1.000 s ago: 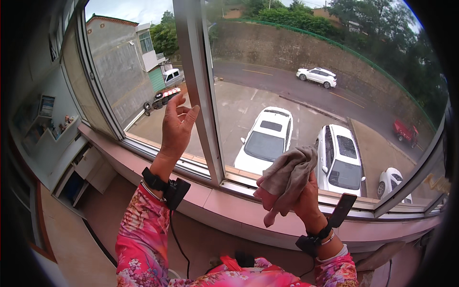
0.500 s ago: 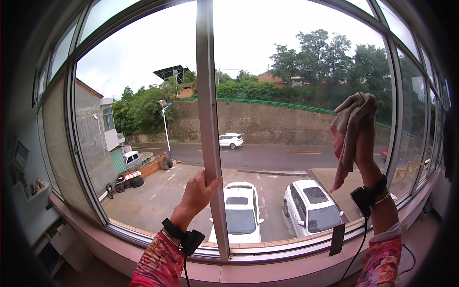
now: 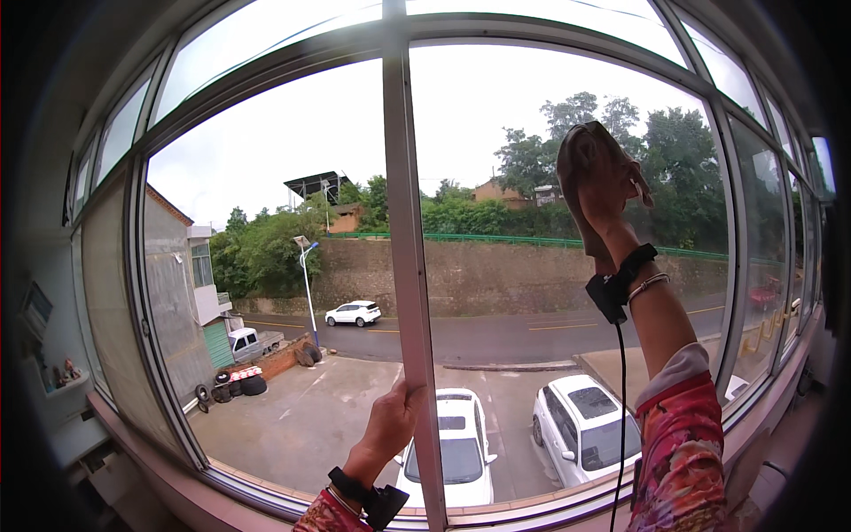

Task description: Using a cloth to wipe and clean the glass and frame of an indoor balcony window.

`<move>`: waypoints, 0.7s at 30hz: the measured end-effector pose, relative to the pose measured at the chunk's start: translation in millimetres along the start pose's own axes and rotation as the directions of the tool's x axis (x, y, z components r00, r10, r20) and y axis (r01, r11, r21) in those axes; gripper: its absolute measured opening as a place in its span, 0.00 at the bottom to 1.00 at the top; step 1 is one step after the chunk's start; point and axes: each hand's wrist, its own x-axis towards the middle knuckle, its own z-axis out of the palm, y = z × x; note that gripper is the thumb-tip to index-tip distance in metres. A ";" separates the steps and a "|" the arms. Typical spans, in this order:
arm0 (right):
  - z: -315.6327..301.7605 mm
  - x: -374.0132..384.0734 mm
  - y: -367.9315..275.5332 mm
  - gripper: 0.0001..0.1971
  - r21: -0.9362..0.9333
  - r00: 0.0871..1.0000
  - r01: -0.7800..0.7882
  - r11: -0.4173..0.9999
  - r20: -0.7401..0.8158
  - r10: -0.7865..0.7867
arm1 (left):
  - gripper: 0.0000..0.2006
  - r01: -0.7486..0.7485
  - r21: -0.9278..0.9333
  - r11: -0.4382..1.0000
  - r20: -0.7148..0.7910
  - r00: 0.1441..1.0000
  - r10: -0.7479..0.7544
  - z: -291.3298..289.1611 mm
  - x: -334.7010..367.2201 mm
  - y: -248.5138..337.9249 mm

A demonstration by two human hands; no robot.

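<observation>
My right hand is raised and presses a greyish-pink cloth against the right windowpane. The cloth wraps over the fingers, and a loose end hangs below. Lower down, my left hand grips the upright edge of the window frame, its fingers curled behind and partly hidden. Each wrist carries a black strapped device, and a dark cable runs down from the right one.
A pinkish sill runs along the bottom of the window. At the left, a shelf holds small figurines. Beyond the glass are parked white cars, a road and a stone wall.
My right hand has moved left and up across the pane with the cloth, now bunched against the glass. My left hand keeps its grip on the frame. Outside, a white car has driven left.
</observation>
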 end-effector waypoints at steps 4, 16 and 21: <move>26.2 38.5 -26.6 0.20 -0.164 0.987 0.111 0.980 0.131 -0.089 | 0.11 0.043 0.044 0.998 0.024 0.999 -0.044 -0.5 -5.0 11.4; 84.8 132.1 -148.5 0.19 0.257 0.992 -0.023 0.966 0.128 -0.010 | 0.12 0.124 0.049 0.991 0.034 0.991 -0.126 2.8 -10.4 20.1; 113.8 139.3 -174.3 0.18 0.094 0.972 0.209 0.973 0.091 -0.217 | 0.10 0.161 -0.021 0.987 0.031 0.987 -0.161 0.4 -13.9 11.5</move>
